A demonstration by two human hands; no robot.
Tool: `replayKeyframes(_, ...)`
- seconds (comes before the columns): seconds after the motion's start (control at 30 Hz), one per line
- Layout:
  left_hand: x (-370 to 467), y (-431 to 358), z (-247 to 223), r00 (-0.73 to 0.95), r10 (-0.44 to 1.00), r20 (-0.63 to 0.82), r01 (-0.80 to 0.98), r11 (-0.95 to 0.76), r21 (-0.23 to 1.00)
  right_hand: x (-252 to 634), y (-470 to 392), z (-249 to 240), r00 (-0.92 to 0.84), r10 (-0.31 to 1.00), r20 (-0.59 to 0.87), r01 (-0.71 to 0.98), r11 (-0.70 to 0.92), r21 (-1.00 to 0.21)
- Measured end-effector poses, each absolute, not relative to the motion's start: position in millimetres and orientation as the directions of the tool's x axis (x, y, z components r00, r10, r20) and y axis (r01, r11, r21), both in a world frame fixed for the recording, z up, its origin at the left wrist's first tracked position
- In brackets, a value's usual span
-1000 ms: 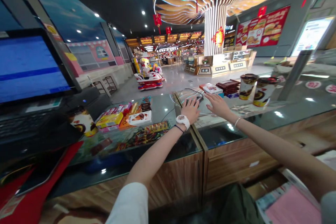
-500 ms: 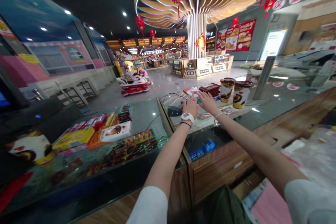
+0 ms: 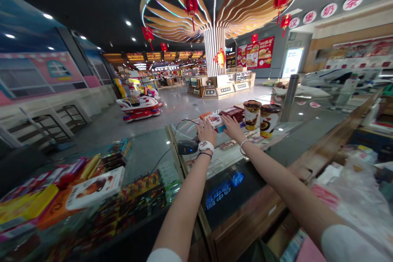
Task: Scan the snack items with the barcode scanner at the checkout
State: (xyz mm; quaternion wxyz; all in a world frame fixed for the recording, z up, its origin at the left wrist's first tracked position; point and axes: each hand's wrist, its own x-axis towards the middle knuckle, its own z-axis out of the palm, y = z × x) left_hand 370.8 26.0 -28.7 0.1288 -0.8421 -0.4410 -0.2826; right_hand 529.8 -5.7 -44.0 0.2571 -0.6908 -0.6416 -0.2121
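1. While the left hand [image 3: 206,132] extends over the glass counter [image 3: 284,149], its fingers are spread and unclenched by the near left side of a white-and-orange box [image 3: 215,120].
2. The right hand [image 3: 233,128] has straight, loose fingers at the box's right end; whether either hand touches it, I cannot tell.
3. The box lies on the counter, just beside some dark red packs [image 3: 233,112].
4. Right of these, two lidded cups [image 3: 269,123] stand upright.
5. Just left of the left hand sits a black device [image 3: 186,147].
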Motion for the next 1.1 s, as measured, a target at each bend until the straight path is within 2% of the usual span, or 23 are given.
replayKeyframes(0.07,369.6,28.1,-30.8,0.429,0.68,0.595,0.821,-0.568,0.057,531.0,-3.6,-44.9,0.082,0.775,0.627,0.995,-0.03,-0.093)
replayKeyframes(0.37,369.4,37.7,-32.0,0.56,0.609,0.562,0.726,-0.688,0.021,532.3,-1.6,-46.6,0.07,0.736,0.674,0.995,0.001,-0.104)
replayKeyframes(0.8,370.4,28.3,-20.2,0.533,0.575,0.621,0.74,-0.673,-0.012,529.0,-11.1,-41.3,0.034,0.626,0.779,0.999,-0.035,-0.016)
replayKeyframes(1.1,341.2,-4.5,6.9,0.516,0.527,0.675,0.727,-0.687,-0.019,512.8,-34.4,-24.7,0.022,0.516,0.856,0.999,0.021,-0.038)
